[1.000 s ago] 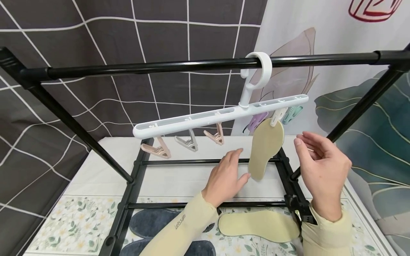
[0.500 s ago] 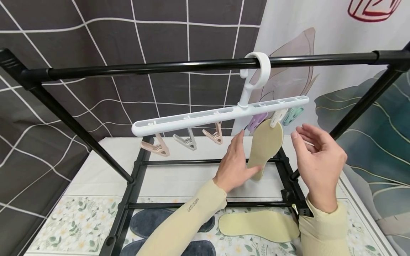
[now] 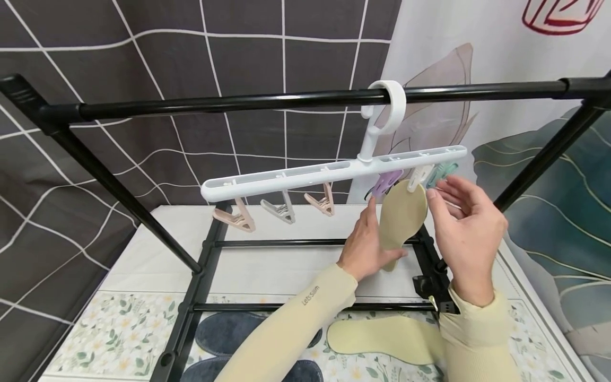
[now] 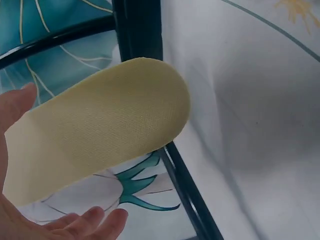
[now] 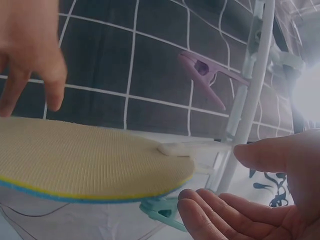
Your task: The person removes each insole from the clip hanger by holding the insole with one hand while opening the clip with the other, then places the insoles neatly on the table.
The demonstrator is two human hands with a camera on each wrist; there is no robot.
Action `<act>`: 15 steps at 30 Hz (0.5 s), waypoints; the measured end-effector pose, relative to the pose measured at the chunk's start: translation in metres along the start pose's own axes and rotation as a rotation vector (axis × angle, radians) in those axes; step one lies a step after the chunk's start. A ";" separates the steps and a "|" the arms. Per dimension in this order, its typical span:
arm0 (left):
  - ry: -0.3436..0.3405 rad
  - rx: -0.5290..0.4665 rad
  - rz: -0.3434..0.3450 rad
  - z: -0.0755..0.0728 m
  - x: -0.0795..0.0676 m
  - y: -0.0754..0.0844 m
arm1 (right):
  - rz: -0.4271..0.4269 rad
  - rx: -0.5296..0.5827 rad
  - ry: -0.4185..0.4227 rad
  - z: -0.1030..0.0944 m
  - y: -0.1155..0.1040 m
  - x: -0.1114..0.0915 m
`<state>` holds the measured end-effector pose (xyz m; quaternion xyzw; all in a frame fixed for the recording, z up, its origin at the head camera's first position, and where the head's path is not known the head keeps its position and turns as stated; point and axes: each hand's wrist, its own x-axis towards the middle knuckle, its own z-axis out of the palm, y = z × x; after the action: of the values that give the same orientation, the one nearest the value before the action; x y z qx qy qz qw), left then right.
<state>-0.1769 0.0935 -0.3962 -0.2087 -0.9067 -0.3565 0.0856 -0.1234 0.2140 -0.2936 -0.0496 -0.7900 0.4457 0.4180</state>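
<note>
A beige insole (image 3: 403, 212) hangs upright from the white clothespin (image 3: 420, 177) near the right end of a white clip hanger (image 3: 305, 175). My left hand (image 3: 366, 246) is at the insole's left side, its thumb across the lower part and its fingers extended; whether it touches is unclear. My right hand (image 3: 470, 228) is raised at the insole's upper right, thumb tip close to the white clothespin and fingers loosely bent. In the right wrist view, the thumb (image 5: 270, 154) and fingers (image 5: 225, 215) stand apart, with the insole's clipped end (image 5: 170, 175) just beyond them.
A purple clothespin (image 3: 385, 183) and a teal one (image 3: 442, 172) flank the white one. Other clothespins (image 3: 279, 208) hang at left. The hanger hooks over a black rack bar (image 3: 229, 102). Below lie a second beige insole (image 3: 382, 338) and dark blue insole-shaped pieces (image 3: 224, 333).
My left hand has moved right, from beside the hanging insole to across its lower part. My right hand has shifted left and up towards the white clothespin.
</note>
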 end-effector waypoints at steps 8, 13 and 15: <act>-0.038 -0.065 -0.077 0.013 0.006 0.003 | -0.017 0.001 -0.025 0.003 -0.005 0.005; -0.054 -0.100 -0.070 0.017 0.005 0.002 | -0.001 -0.023 -0.043 0.006 -0.006 0.007; -0.059 -0.107 -0.070 0.017 0.004 0.001 | 0.003 -0.025 -0.055 0.008 -0.005 0.008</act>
<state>-0.1804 0.1073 -0.4070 -0.1914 -0.8953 -0.4008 0.0348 -0.1325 0.2095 -0.2864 -0.0439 -0.8067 0.4375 0.3949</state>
